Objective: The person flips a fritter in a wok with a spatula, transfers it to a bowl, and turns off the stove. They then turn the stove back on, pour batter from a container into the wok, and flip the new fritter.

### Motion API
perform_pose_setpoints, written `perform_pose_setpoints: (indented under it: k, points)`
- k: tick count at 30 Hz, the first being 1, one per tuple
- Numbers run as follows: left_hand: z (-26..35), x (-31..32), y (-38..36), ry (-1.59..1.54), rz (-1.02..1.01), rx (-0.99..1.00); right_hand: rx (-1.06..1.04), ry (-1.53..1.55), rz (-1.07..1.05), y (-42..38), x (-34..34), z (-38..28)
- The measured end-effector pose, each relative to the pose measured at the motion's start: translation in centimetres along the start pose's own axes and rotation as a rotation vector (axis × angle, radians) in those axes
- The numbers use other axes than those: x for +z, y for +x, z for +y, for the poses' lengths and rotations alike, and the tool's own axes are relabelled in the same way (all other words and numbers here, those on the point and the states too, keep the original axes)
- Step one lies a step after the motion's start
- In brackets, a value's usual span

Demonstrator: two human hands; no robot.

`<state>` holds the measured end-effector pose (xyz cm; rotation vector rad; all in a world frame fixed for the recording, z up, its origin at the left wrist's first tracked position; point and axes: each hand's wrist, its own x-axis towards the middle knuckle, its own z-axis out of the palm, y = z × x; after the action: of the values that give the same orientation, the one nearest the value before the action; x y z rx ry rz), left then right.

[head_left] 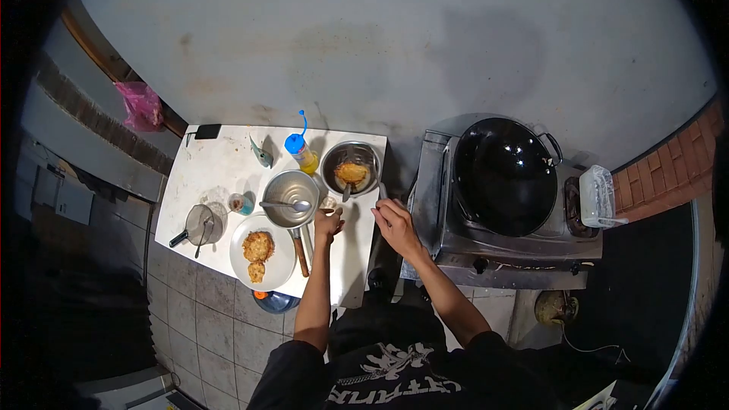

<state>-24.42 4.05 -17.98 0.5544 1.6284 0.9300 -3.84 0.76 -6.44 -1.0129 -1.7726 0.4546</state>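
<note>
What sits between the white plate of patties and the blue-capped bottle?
In the head view, the steel saucepan with a spoon lies between plate and bottle.

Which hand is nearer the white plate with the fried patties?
Left. The left hand is just right of the plate; the right hand is farther right, toward the stove.

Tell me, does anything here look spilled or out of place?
Nothing looks spilled. One oddity: the white table is crowded, and the plate of fried patties sits at its near edge, slightly overhanging. The wok sits steady on the stove.
</note>
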Motion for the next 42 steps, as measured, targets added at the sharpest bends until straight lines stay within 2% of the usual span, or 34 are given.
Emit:
perform_pose_setpoints:
  k: [2, 4, 11, 15, 17, 18, 20, 21, 22, 24, 26, 29, 31, 34, 36, 37, 38, 42]
  points:
    - [-0.3, -0.2, -0.7, -0.005, 0.037, 0.014, -0.046, -0.023, -0.001, -0.2, 0.0, 0.0]
    - [-0.1, -0.5, -1.2, -0.026, -0.039, 0.012, -0.008, -0.027, -0.028, -0.2, -0.1, 0.1]
    - [0.5, 1.0, -2.0, 0.023, -0.064, 0.028, -0.048, -0.078, -0.038, -0.7, -0.4, 0.1]
    - [0.9, 2.3, -3.0, 0.011, -0.178, 0.063, -0.052, -0.078, -0.037, -0.7, -0.6, 0.0]
    - [0.9, 2.8, -3.3, 0.041, -0.214, 0.054, 0.053, 0.103, 0.13, -0.9, 0.3, 0.1]
    - [1.0, 3.1, -3.4, 0.064, -0.244, 0.049, 0.055, 0.1, 0.137, -0.8, 0.7, 0.2]
    - [1.3, 3.4, -4.4, 0.095, -0.308, 0.036, 0.383, 0.288, 0.299, -0.6, 1.1, 0.2]
    - [1.4, 3.6, -5.0, 0.153, -0.35, 0.038, 0.437, 0.419, 0.339, -0.6, 1.2, 0.2]
    - [1.5, 3.9, -5.8, 0.211, -0.393, 0.041, 0.438, 0.416, 0.345, -0.5, 1.1, -0.3]
    - [2.0, 4.1, -7.6, 0.277, -0.419, 0.059, 0.644, 0.543, 0.414, -0.2, 0.5, -2.1]
    - [3.3, 4.3, -10.3, 0.395, -0.62, 0.043, 0.576, 0.623, 0.452, 0.2, -1.7, -5.9]
    - [5.7, 4.4, -12.9, 0.456, -0.776, 0.058, 0.483, 0.631, 0.502, 0.6, -6.1, -10.9]
    - [6.8, 4.8, -14.0, 0.496, -0.813, 0.096, 0.371, 0.573, 0.496, -0.8, -9.2, -10.9]
    - [8.7, 6.4, -16.4, 0.498, -0.854, 0.173, 0.438, 0.652, 0.63, -1.7, -15.4, -13.0]
    - [9.3, 7.7, -17.4, 0.439, -0.852, 0.202, 0.459, 0.345, 0.614, -3.2, -19.9, -13.1]
    - [9.8, 8.4, -18.1, 0.447, -0.855, 0.215, 0.562, 0.288, 0.554, -4.5, -22.2, -13.0]
    - [10.0, 9.0, -18.7, 0.453, -0.873, 0.219, 0.465, 0.356, 0.63, -4.8, -23.5, -12.8]
    - [9.8, 10.9, -19.6, 0.401, -0.828, 0.335, 0.482, 0.231, 0.56, -10.2, -29.3, -8.6]
